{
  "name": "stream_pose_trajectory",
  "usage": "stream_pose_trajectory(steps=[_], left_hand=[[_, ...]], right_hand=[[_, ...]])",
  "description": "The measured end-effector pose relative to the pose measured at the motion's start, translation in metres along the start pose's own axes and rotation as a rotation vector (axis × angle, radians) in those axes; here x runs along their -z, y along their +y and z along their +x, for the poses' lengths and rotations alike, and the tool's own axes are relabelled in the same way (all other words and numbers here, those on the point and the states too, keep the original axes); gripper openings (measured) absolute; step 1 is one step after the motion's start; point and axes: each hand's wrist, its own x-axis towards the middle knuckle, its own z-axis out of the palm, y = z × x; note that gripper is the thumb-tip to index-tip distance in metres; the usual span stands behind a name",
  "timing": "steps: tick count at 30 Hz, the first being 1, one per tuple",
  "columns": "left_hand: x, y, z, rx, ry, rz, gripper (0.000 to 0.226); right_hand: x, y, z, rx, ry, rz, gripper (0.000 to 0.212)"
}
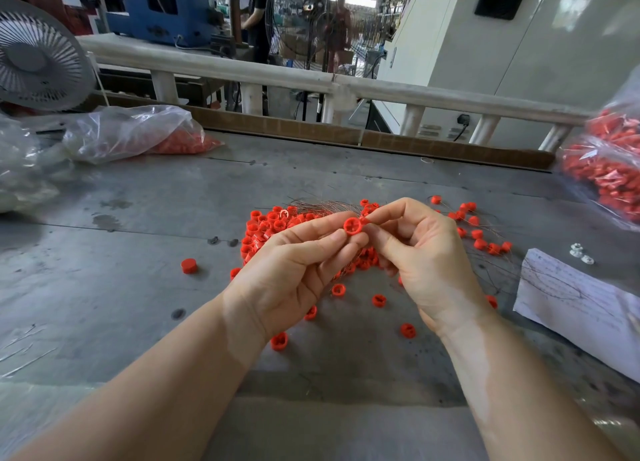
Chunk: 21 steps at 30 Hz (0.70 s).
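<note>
My left hand (294, 266) pinches a small red plastic cap (352, 226) between thumb and fingers, its open side facing me. My right hand (422, 252) meets it from the right, with its thumb and forefinger pinched at the cap's edge; a small red piece (364, 220) shows at those fingertips. Both hands hover above a heap of red caps (266, 230) on the grey metal table (138, 287). Thin wires (322, 206) lie across the heap behind my fingers.
Loose red caps (189, 265) are scattered around the heap. Clear bags of red parts lie at the back left (138, 133) and far right (609, 176). A white paper sheet (581, 304) and small white parts (581, 254) lie at right. A fan (38, 55) stands back left.
</note>
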Motion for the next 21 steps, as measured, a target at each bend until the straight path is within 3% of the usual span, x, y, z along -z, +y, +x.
stream_pose_trajectory(steps=[7, 21], left_hand=[[-0.0008, -0.0002, -0.0011, -0.010, -0.047, -0.025, 0.024], [-0.0021, -0.0017, -0.0014, -0.067, -0.062, -0.022, 0.023]], right_hand=[[-0.0024, -0.0012, -0.0013, -0.047, -0.014, 0.109, 0.005], [-0.0039, 0.0011, -0.0014, -0.120, -0.043, 0.192, 0.003]])
